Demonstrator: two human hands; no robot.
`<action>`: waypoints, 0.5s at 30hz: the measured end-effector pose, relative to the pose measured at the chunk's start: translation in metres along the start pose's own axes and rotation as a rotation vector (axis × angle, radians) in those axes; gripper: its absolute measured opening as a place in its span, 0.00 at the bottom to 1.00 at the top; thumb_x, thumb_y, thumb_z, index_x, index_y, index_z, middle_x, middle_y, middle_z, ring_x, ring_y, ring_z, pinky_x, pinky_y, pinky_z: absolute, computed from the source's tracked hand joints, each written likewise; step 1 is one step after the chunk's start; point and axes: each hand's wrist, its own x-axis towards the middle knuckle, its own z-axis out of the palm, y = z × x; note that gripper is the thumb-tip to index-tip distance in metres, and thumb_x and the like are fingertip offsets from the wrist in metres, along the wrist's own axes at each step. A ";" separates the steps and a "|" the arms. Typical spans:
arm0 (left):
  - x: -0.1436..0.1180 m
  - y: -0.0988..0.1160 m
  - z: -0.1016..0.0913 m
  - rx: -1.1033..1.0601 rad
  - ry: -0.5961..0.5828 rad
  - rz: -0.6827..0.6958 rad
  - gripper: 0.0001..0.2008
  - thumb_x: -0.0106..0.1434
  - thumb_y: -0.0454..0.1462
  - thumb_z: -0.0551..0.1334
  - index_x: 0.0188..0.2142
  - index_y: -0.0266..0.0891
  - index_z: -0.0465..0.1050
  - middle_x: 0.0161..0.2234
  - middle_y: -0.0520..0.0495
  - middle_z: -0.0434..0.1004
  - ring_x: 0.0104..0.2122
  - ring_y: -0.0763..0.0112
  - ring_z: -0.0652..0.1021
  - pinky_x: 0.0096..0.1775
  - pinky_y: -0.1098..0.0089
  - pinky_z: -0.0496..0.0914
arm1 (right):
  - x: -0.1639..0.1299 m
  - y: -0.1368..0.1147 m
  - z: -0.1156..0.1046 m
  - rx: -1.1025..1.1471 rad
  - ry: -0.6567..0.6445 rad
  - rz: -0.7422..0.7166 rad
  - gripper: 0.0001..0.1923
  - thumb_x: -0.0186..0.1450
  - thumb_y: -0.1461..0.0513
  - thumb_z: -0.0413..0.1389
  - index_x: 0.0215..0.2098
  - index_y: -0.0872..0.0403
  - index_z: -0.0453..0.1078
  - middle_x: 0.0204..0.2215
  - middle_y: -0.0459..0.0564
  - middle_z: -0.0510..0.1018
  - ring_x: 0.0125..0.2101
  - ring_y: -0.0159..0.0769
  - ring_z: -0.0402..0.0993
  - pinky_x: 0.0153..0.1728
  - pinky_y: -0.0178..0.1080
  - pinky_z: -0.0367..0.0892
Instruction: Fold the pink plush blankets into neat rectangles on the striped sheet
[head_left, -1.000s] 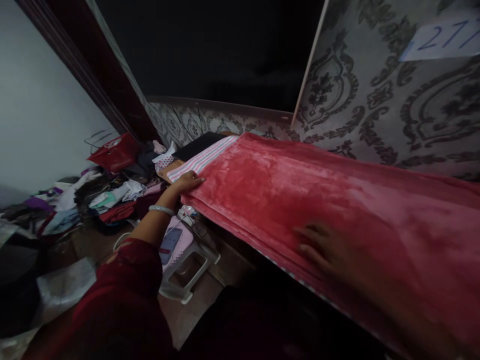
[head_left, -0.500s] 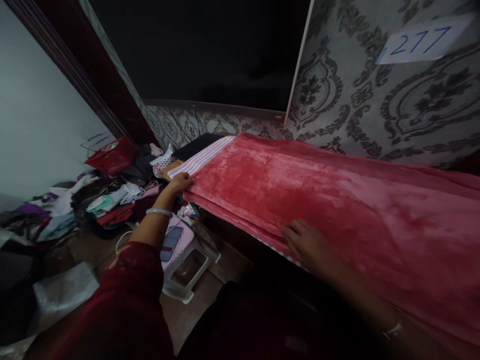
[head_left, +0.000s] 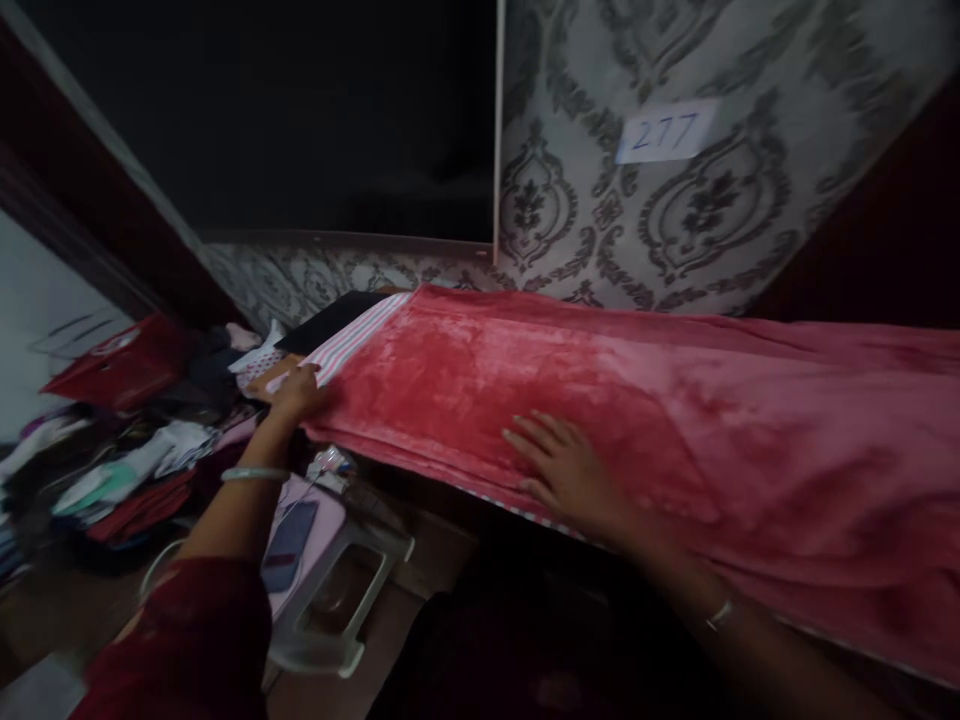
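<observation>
A red plush blanket point(head_left: 465, 385), folded in layers, lies lengthwise along a surface below the wall. Its left end shows a striped band point(head_left: 364, 330) of pink, white and grey. At the near left corner, my left hand point(head_left: 298, 393) is closed on the blanket's edge beside the band; part of its grip is hidden. My right hand point(head_left: 566, 470) rests flat on top near the front edge, fingers spread, holding nothing. Wrinkles run through the blanket's right part, which extends out of view.
A pale plastic stool point(head_left: 337, 590) with a phone point(head_left: 290, 545) stands below the blanket's left end. Heaped clothes point(head_left: 150, 470) and a red bag point(head_left: 120, 360) lie at left. Behind are a large dark screen point(head_left: 300, 120) and a patterned wall point(head_left: 570, 150) with a "277" paper point(head_left: 666, 132).
My right hand has moved from the blanket's front edge onto its top, and its fingers have spread. My left hand stays at the corner. The view has turned to the right.
</observation>
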 end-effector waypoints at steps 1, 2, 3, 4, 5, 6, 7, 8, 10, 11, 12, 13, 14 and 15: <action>0.000 0.011 0.003 0.035 0.043 0.071 0.30 0.63 0.41 0.58 0.63 0.33 0.65 0.61 0.31 0.70 0.61 0.45 0.70 0.57 0.52 0.68 | -0.001 -0.001 0.002 -0.003 -0.057 0.019 0.29 0.72 0.53 0.52 0.70 0.46 0.58 0.69 0.55 0.61 0.68 0.55 0.51 0.65 0.63 0.51; 0.000 0.022 0.008 0.076 0.061 0.151 0.33 0.65 0.43 0.56 0.68 0.35 0.59 0.67 0.32 0.62 0.66 0.45 0.64 0.61 0.48 0.63 | -0.002 -0.003 0.004 0.004 -0.116 0.036 0.31 0.72 0.52 0.52 0.72 0.45 0.55 0.71 0.53 0.57 0.70 0.54 0.46 0.66 0.64 0.46; -0.001 0.032 0.014 0.118 0.046 0.222 0.34 0.67 0.45 0.54 0.70 0.38 0.55 0.71 0.35 0.56 0.69 0.45 0.59 0.63 0.45 0.59 | -0.002 -0.005 0.005 0.018 -0.164 0.054 0.32 0.73 0.51 0.51 0.72 0.44 0.53 0.72 0.51 0.54 0.71 0.53 0.43 0.67 0.64 0.44; -0.003 0.039 0.022 0.155 0.004 0.271 0.35 0.68 0.47 0.52 0.71 0.40 0.53 0.72 0.37 0.51 0.70 0.45 0.55 0.64 0.41 0.57 | -0.003 -0.006 0.006 0.036 -0.192 0.071 0.32 0.73 0.50 0.51 0.73 0.43 0.52 0.73 0.50 0.52 0.72 0.52 0.40 0.68 0.64 0.42; -0.004 0.045 0.031 0.182 -0.048 0.290 0.34 0.68 0.48 0.51 0.72 0.42 0.53 0.73 0.39 0.49 0.71 0.45 0.52 0.64 0.39 0.55 | -0.004 -0.008 0.005 0.056 -0.204 0.085 0.32 0.73 0.50 0.50 0.73 0.43 0.50 0.73 0.49 0.50 0.72 0.51 0.38 0.69 0.63 0.40; -0.005 0.047 0.039 0.205 -0.092 0.283 0.34 0.69 0.49 0.50 0.72 0.43 0.53 0.73 0.40 0.48 0.71 0.44 0.51 0.64 0.37 0.54 | -0.004 -0.009 0.004 0.077 -0.206 0.093 0.32 0.74 0.49 0.49 0.73 0.42 0.50 0.74 0.48 0.49 0.73 0.50 0.37 0.69 0.63 0.39; -0.005 0.048 0.048 0.219 -0.114 0.264 0.34 0.69 0.48 0.49 0.72 0.44 0.52 0.73 0.39 0.48 0.71 0.44 0.51 0.63 0.35 0.54 | -0.004 -0.009 0.002 0.098 -0.206 0.094 0.32 0.74 0.48 0.49 0.73 0.42 0.49 0.74 0.47 0.48 0.73 0.49 0.36 0.69 0.62 0.38; -0.004 0.046 0.055 0.226 -0.096 0.254 0.34 0.69 0.48 0.48 0.72 0.44 0.51 0.73 0.39 0.48 0.71 0.44 0.51 0.63 0.34 0.54 | -0.004 -0.009 0.000 0.116 -0.204 0.091 0.32 0.74 0.48 0.49 0.73 0.42 0.50 0.74 0.47 0.47 0.73 0.49 0.36 0.70 0.62 0.38; -0.002 0.042 0.064 0.231 -0.044 0.256 0.34 0.70 0.48 0.47 0.73 0.45 0.50 0.73 0.40 0.47 0.71 0.44 0.51 0.63 0.33 0.53 | -0.005 -0.008 -0.005 0.142 -0.192 0.078 0.33 0.73 0.47 0.49 0.73 0.42 0.50 0.74 0.47 0.48 0.73 0.48 0.35 0.70 0.62 0.36; -0.002 0.041 0.065 0.234 -0.030 0.258 0.33 0.70 0.48 0.47 0.73 0.45 0.50 0.73 0.40 0.47 0.71 0.44 0.51 0.63 0.33 0.53 | -0.006 -0.008 -0.006 0.152 -0.184 0.073 0.33 0.73 0.47 0.49 0.73 0.42 0.50 0.74 0.47 0.48 0.73 0.48 0.36 0.70 0.62 0.36; -0.004 0.041 0.065 0.238 -0.032 0.256 0.33 0.70 0.48 0.47 0.72 0.45 0.51 0.73 0.40 0.46 0.71 0.44 0.51 0.63 0.33 0.54 | -0.007 -0.007 -0.008 0.158 -0.178 0.073 0.32 0.73 0.48 0.50 0.73 0.42 0.51 0.74 0.47 0.48 0.73 0.48 0.36 0.70 0.62 0.36; -0.007 0.042 0.062 0.242 -0.044 0.252 0.33 0.70 0.47 0.47 0.72 0.44 0.51 0.73 0.39 0.47 0.71 0.45 0.51 0.63 0.34 0.54 | -0.008 -0.007 -0.008 0.161 -0.178 0.079 0.32 0.73 0.49 0.50 0.73 0.42 0.51 0.73 0.47 0.48 0.73 0.48 0.37 0.70 0.62 0.36; -0.011 0.044 0.059 0.244 -0.056 0.249 0.32 0.71 0.46 0.46 0.72 0.43 0.51 0.73 0.39 0.47 0.72 0.47 0.51 0.63 0.35 0.54 | -0.009 -0.007 -0.007 0.161 -0.180 0.088 0.31 0.74 0.50 0.50 0.73 0.42 0.51 0.73 0.47 0.48 0.73 0.48 0.37 0.70 0.62 0.36; -0.016 0.046 0.055 0.243 -0.062 0.251 0.31 0.71 0.46 0.46 0.72 0.43 0.52 0.73 0.39 0.48 0.72 0.50 0.51 0.64 0.37 0.54 | -0.009 -0.007 -0.006 0.157 -0.185 0.095 0.31 0.74 0.50 0.49 0.73 0.42 0.51 0.73 0.48 0.48 0.73 0.49 0.38 0.70 0.63 0.37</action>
